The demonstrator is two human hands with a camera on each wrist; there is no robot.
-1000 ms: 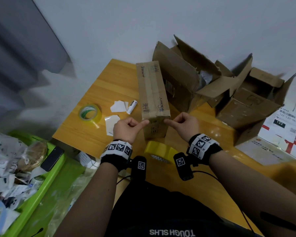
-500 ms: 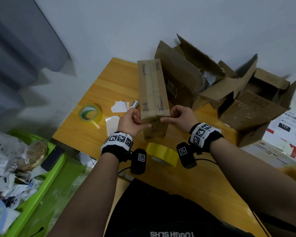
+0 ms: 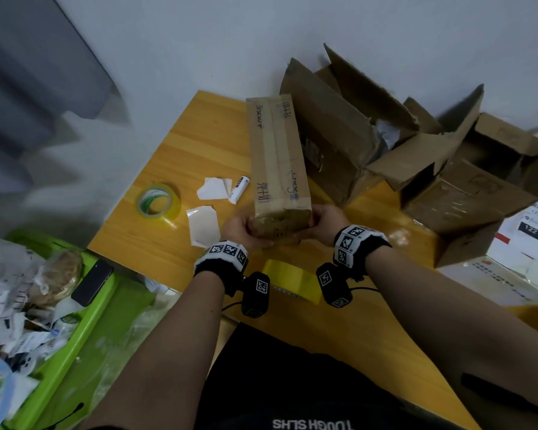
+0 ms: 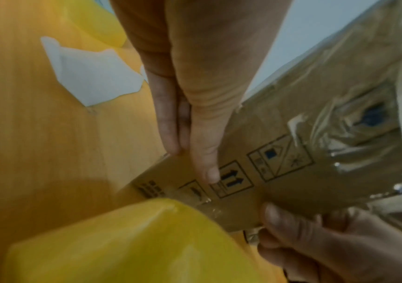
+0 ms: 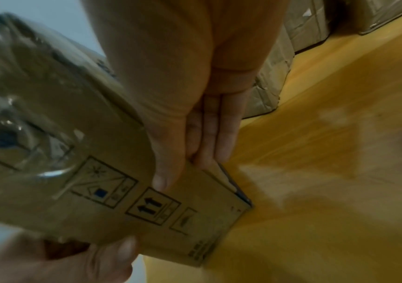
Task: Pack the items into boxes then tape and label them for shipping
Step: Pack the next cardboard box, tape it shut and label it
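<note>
A long cardboard box (image 3: 277,156), sealed with clear tape and marked with handwriting, lies lengthwise on the wooden table (image 3: 174,150). My left hand (image 3: 241,228) and right hand (image 3: 323,220) grip its near end from either side. In the left wrist view the left thumb (image 4: 209,172) presses the printed end face of the box (image 4: 303,153), with the fingers (image 4: 170,124) along its side. The right wrist view shows the same on the other corner: thumb (image 5: 163,172) on the end face of the box (image 5: 62,134), fingers (image 5: 209,134) on the side.
A yellow tape roll (image 3: 292,280) lies just in front of my wrists. Left of the box are a clear tape roll (image 3: 159,203), a white marker (image 3: 239,189) and label backing papers (image 3: 202,225). Open cardboard boxes (image 3: 339,119) crowd the right. A green bin (image 3: 90,321) stands at the left.
Both hands went from pointing fingertips at the box's near end to gripping its two corners. The box has shifted slightly toward me.
</note>
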